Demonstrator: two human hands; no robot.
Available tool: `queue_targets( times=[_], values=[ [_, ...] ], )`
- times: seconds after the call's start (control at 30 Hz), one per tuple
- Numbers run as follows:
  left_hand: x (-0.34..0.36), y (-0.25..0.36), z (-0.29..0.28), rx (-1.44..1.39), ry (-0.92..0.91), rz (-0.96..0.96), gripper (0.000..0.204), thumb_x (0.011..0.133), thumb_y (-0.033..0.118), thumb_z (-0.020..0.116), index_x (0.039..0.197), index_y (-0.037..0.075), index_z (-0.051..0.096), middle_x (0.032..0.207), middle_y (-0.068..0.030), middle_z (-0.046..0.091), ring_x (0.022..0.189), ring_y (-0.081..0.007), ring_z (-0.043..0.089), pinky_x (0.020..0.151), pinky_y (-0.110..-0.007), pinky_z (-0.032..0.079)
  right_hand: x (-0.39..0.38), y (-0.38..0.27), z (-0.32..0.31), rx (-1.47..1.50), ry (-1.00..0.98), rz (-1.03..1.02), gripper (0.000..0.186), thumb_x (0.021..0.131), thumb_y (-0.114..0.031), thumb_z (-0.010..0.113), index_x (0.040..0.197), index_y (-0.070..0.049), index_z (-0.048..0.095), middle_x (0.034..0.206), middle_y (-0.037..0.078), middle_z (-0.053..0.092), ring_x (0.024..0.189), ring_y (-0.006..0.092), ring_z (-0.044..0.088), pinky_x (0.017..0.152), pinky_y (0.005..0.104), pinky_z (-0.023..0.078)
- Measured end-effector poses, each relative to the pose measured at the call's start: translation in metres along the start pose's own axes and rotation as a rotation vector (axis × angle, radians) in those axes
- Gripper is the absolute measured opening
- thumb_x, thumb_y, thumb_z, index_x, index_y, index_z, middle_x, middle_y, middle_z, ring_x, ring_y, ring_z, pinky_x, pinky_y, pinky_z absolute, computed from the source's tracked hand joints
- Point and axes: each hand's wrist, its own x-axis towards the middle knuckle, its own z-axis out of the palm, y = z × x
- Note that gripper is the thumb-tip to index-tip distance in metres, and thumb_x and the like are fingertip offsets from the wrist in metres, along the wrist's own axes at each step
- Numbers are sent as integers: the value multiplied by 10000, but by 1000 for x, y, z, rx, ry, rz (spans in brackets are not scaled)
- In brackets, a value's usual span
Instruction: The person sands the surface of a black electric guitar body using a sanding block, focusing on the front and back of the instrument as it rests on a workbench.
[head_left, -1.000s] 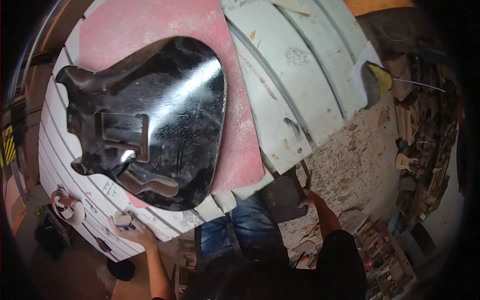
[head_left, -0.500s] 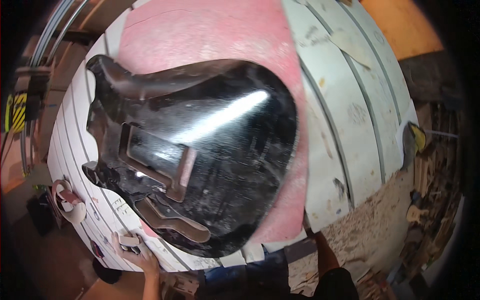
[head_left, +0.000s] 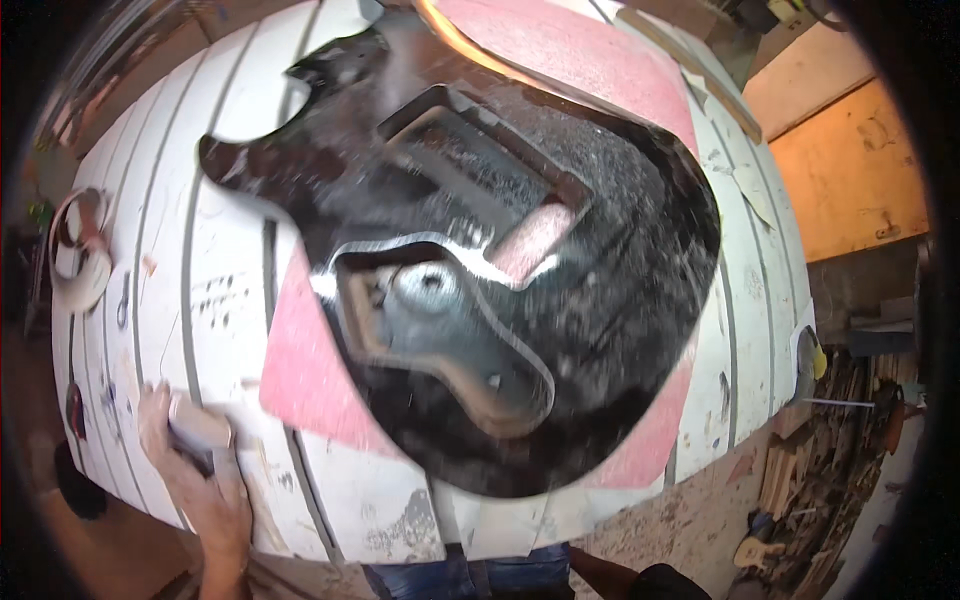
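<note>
A glossy black electric guitar body [head_left: 630, 300] with routed cavities lies across a pink pad [head_left: 310, 375] on a white slatted table [head_left: 225, 330]. Its surface carries pale dusty smears and fine scratches. At the table's near left, my left hand [head_left: 207, 495] is closed round a small pale block [head_left: 202, 422] with a dark underside, apart from the guitar body. Of my right arm, only the forearm [head_left: 600, 575] shows at the lower edge; the hand itself is hidden beyond the table's near edge.
A loose coil of cream and brown strip [head_left: 82, 255] rests at the table's left edge. Thin pale sheets [head_left: 500, 530] hang over the near edge. To the right are an orange-brown panel [head_left: 850, 170], stacked wood pieces [head_left: 785, 480] and a small pale guitar-shaped piece [head_left: 757, 553].
The view has shifted, and the guitar body appears turned, farther right and closer, with its lower cavity facing me more. My left hand still grips the block; my right hand has dropped out of sight.
</note>
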Motion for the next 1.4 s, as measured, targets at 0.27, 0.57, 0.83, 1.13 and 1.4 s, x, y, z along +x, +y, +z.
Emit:
queue_targets(
  times=[0.27, 0.57, 0.83, 1.13, 1.4],
  values=[
    [6, 4, 6, -196, 257, 260, 625, 944, 91, 800, 1481, -30, 504, 1422, -239, 607, 1339, -365, 584, 1175, -445, 430, -46, -78, -119, -769, 385, -547, 385, 931, -282, 837, 1220, -32, 790, 1221, 143, 795, 1076, 269, 733, 995, 396, 554],
    [-136, 141, -34, -1630, -655, 203, 624, 828, -20, 850, 1356, 74, 530, 1195, -76, 627, 1024, -166, 691, 895, -331, 580, -429, -256, 27, 277, 185, -2077, 404, 833, -144, 923, 1166, -47, 716, 1437, 231, 658, 1245, 325, 696, 1063, 442, 549],
    [-144, 171, -47, -1610, -561, 179, 624, 925, 126, 850, 1441, 31, 512, 1308, -95, 641, 1260, -182, 611, 1110, -376, 479, -457, -283, 44, -37, 468, -2078, 537, 790, -125, 962, 1246, -72, 683, 1522, 254, 583, 1306, 344, 667, 1057, 447, 560],
    [-28, 175, -20, -888, -187, 508, 664, 742, 259, 963, 1289, 33, 662, 1185, -147, 694, 1113, -285, 682, 1031, -396, 499, -429, -355, -47, 184, 833, -1973, 345, 943, -122, 835, 1240, -33, 685, 1335, 217, 709, 1205, 281, 702, 1020, 406, 562],
    [91, 97, 34, -157, -205, 172, 501, 991, 379, 681, 1270, -32, 618, 1246, -259, 629, 1218, -425, 583, 1022, -535, 504, -385, -405, -163, 561, 863, -1746, 329, 1029, -86, 729, 1306, 29, 593, 1129, 57, 677, 1005, 113, 621, 939, 279, 510]
  ],
)
